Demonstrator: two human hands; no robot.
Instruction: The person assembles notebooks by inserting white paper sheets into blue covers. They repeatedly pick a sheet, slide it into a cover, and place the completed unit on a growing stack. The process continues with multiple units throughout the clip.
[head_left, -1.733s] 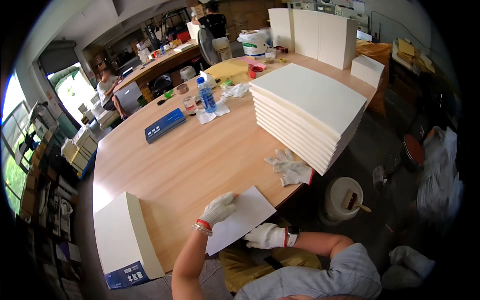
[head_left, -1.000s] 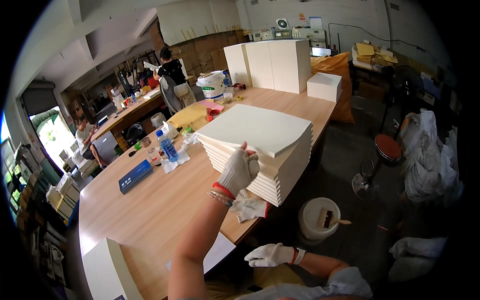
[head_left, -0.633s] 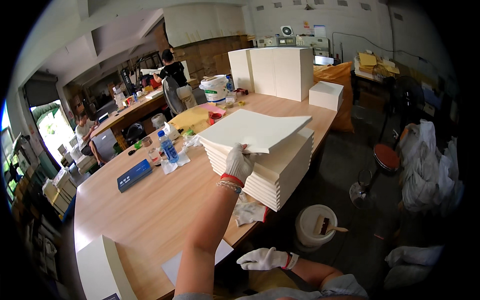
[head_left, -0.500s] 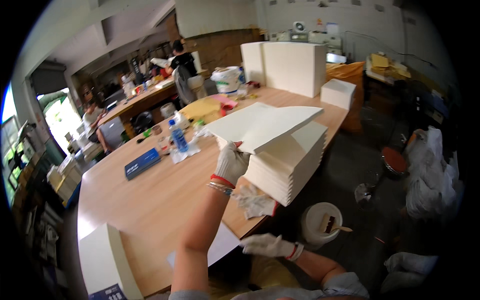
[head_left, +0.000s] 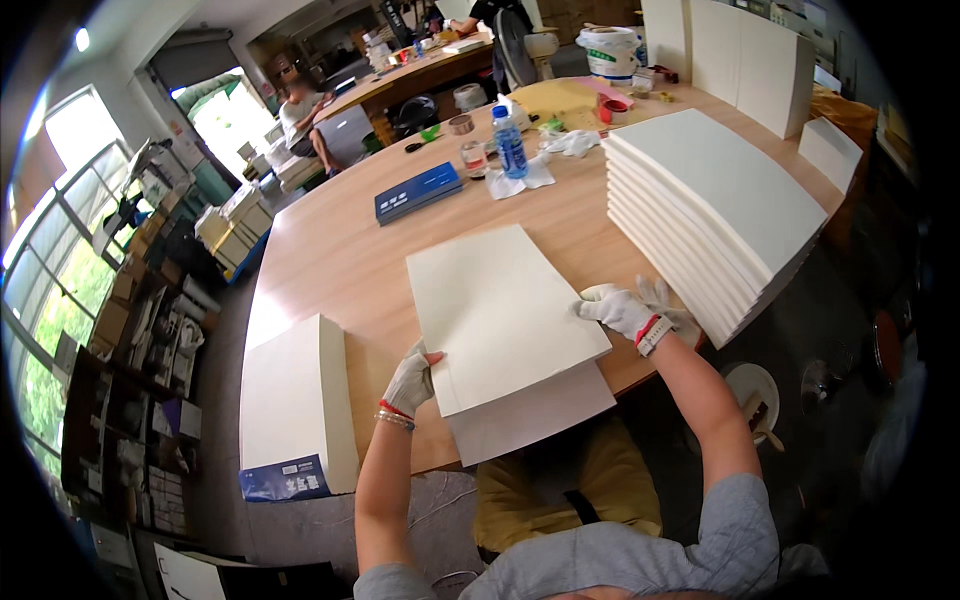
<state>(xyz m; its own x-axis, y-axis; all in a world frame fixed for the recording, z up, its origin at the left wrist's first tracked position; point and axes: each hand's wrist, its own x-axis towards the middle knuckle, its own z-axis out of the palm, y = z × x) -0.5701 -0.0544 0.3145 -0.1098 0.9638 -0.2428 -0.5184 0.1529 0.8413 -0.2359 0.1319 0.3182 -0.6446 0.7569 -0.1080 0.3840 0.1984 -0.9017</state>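
- My gloved left hand (head_left: 410, 380) and right hand (head_left: 620, 308) grip opposite edges of the white board (head_left: 500, 315), squaring it flat atop another sheet (head_left: 535, 415) on the bench (head_left: 330, 250).

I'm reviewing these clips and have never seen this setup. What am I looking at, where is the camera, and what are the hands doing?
There is no machine: a person wears a wide fisheye camera on the head, looking down, so straight edges bend. The gloved left hand and right hand hold a white sheet by its sides, over another sheet at the edge of the wooden table. To the right lies a stack of white boards; further back stand a water bottle and a blue box.
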